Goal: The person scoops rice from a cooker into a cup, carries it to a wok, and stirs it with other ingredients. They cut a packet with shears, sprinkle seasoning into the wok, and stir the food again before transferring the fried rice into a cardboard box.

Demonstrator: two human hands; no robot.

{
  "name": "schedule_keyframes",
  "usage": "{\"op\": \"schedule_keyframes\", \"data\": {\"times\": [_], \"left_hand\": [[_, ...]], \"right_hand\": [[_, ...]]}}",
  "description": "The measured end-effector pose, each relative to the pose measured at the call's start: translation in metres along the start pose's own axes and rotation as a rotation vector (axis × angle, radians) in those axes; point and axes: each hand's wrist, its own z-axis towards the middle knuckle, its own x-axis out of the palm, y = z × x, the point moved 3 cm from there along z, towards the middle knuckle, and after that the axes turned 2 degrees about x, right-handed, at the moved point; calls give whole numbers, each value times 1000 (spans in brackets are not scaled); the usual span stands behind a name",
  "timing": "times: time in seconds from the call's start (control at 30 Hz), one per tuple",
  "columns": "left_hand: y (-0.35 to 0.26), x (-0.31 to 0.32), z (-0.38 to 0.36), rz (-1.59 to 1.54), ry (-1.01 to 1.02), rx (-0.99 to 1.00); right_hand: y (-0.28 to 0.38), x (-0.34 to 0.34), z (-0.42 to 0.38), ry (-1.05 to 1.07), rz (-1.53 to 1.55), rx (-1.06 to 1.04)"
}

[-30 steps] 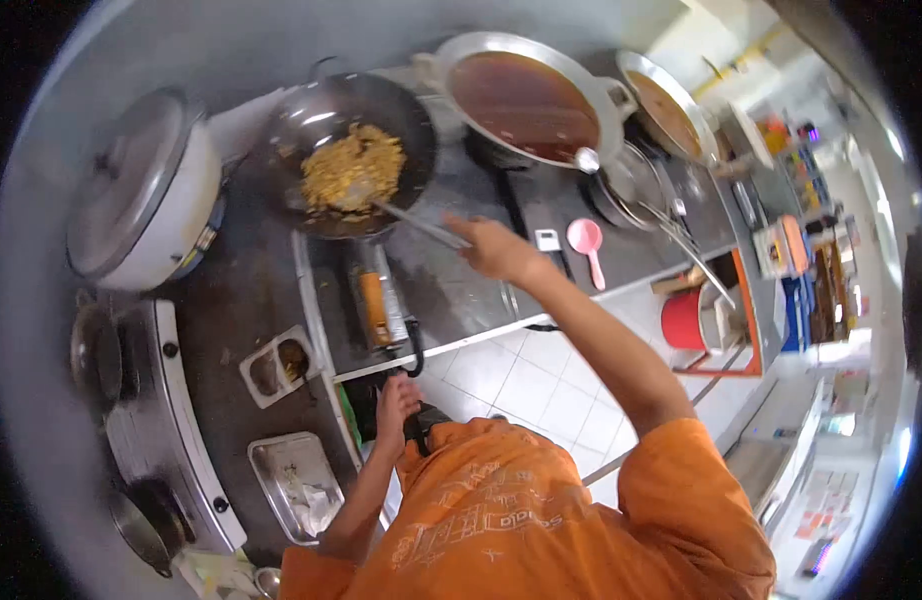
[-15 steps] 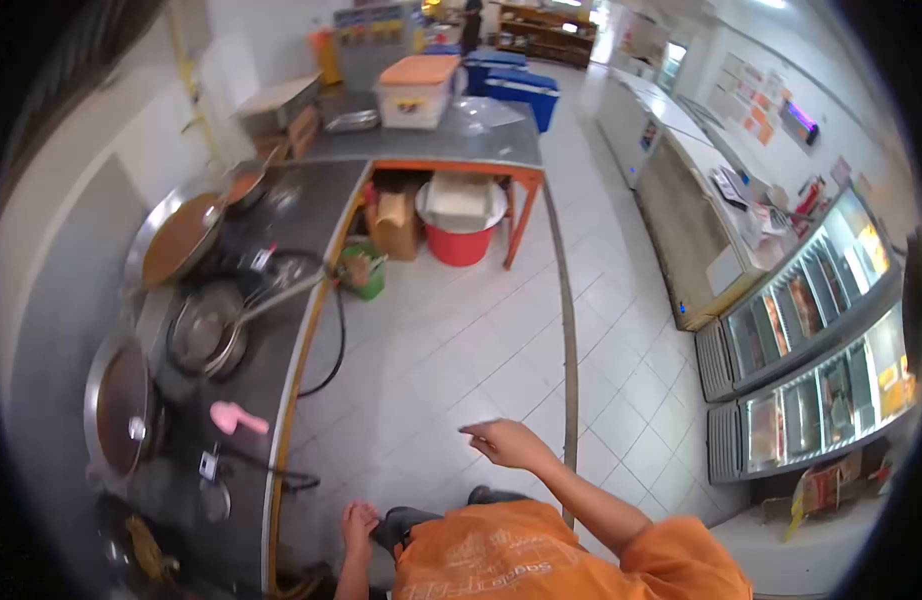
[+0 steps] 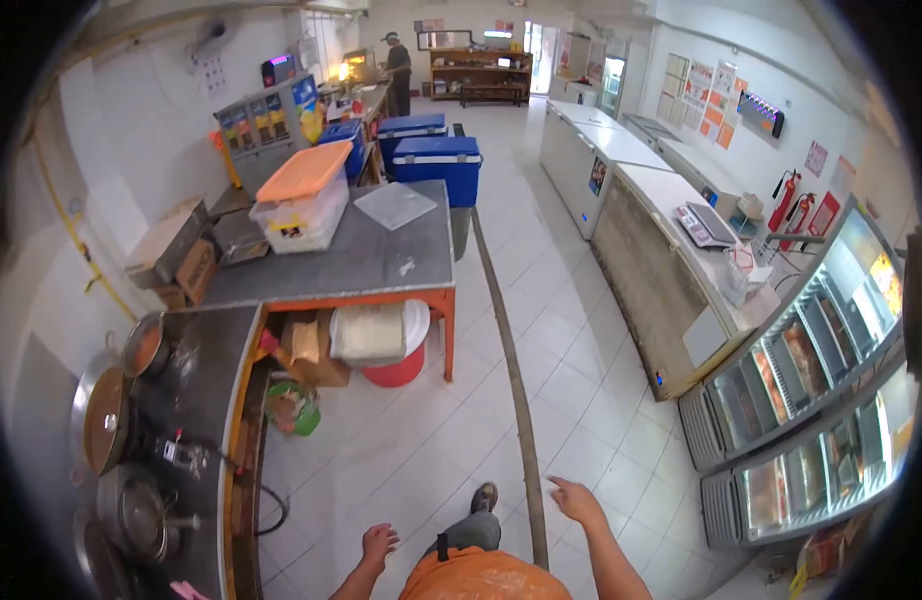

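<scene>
My left hand (image 3: 379, 543) hangs low over the tiled floor, its fingers loosely bent and apart, with nothing in it. To its left is the dark stove counter (image 3: 196, 400). My right hand (image 3: 573, 498) is out to the right, index finger stretched, also holding nothing; it is above the floor beside the long drain strip (image 3: 521, 420). Neither hand touches anything. Below them show my orange shirt (image 3: 481, 578) and one dark shoe (image 3: 484, 497) in mid-stride.
Pans (image 3: 105, 420) line the stove counter. Ahead left, a metal-topped table (image 3: 381, 262) bears an orange-lidded bin (image 3: 306, 200), with a green bucket (image 3: 294, 408) nearby. Blue coolers (image 3: 436, 172) stand behind. Chest freezers (image 3: 641, 270) and lit display fridges (image 3: 801, 370) line the right. A person (image 3: 398, 75) stands far back.
My view has lifted and moved forward along the aisle. The stove counter has slid down and left in view, and the far room now shows. Both hands remain without anything in them.
</scene>
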Motion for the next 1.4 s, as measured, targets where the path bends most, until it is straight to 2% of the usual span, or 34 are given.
{"op": "schedule_keyframes", "data": {"times": [0.03,0.07,0.1,0.13,0.17,0.2,0.3,0.33,0.37,0.4,0.5,0.63,0.7,0.8,0.83,0.87,0.9,0.93,1.0,1.03,1.07,1.1,1.13,1.2,1.27,1.3,1.37,1.4], "left_hand": [[-27,34,24,-1,10,0],[-63,79,47,11,49,43],[-101,120,61,29,82,83],[-140,163,70,11,163,119],[-185,210,81,-3,242,165],[-227,259,92,23,313,190],[-329,396,124,109,575,336],[-357,438,140,110,570,348],[-382,480,152,243,654,420],[-399,510,167,382,735,480],[-432,589,230,311,810,499],[-483,635,289,381,639,396],[-509,646,319,366,489,312],[-544,656,375,312,392,330],[-559,661,393,298,378,323],[-576,664,409,302,280,343],[-596,671,427,306,182,364],[-615,684,449,294,171,361],[-654,702,495,262,30,387],[-679,720,525,248,29,399],[-702,737,550,215,27,411],[-732,755,579,179,23,429],[-771,773,597,170,27,422],[-882,824,623,278,77,460],[-982,868,655,296,163,618],[-1036,891,672,335,199,686],[-1127,930,702,386,232,750],[-1171,950,719,420,304,834]], "right_hand": [[-64,0,12,-92,-48,80],[-151,13,13,-257,-60,37],[-219,19,-2,-328,-122,261],[-250,12,-33,-240,370,710],[-340,42,-51,-210,588,881],[-313,16,-12,-214,601,870],[-325,-11,113,-225,528,772],[-332,-25,156,-227,497,739],[-339,-37,195,-226,464,708],[-341,-48,227,-219,433,686],[-363,-107,333,-205,312,597],[-387,-182,462,-137,125,463],[-387,-220,533,-104,27,382],[-400,-254,650,-67,-119,251],[-371,-315,721,-53,-130,239],[-290,-376,788,48,253,448],[-271,-416,859,84,390,396],[-277,-440,934,82,321,306],[-236,-507,1042,9,144,172],[-230,-521,1091,0,135,158],[-226,-535,1131,-89,263,206],[-218,-554,1176,-182,392,244],[-210,-560,1204,-181,380,248],[-195,-565,1248,-199,929,384],[-196,-561,1276,-30,876,492],[-227,-545,1301,142,745,501],[-271,-521,1327,417,669,849],[-338,-495,1338,462,722,808]]}}
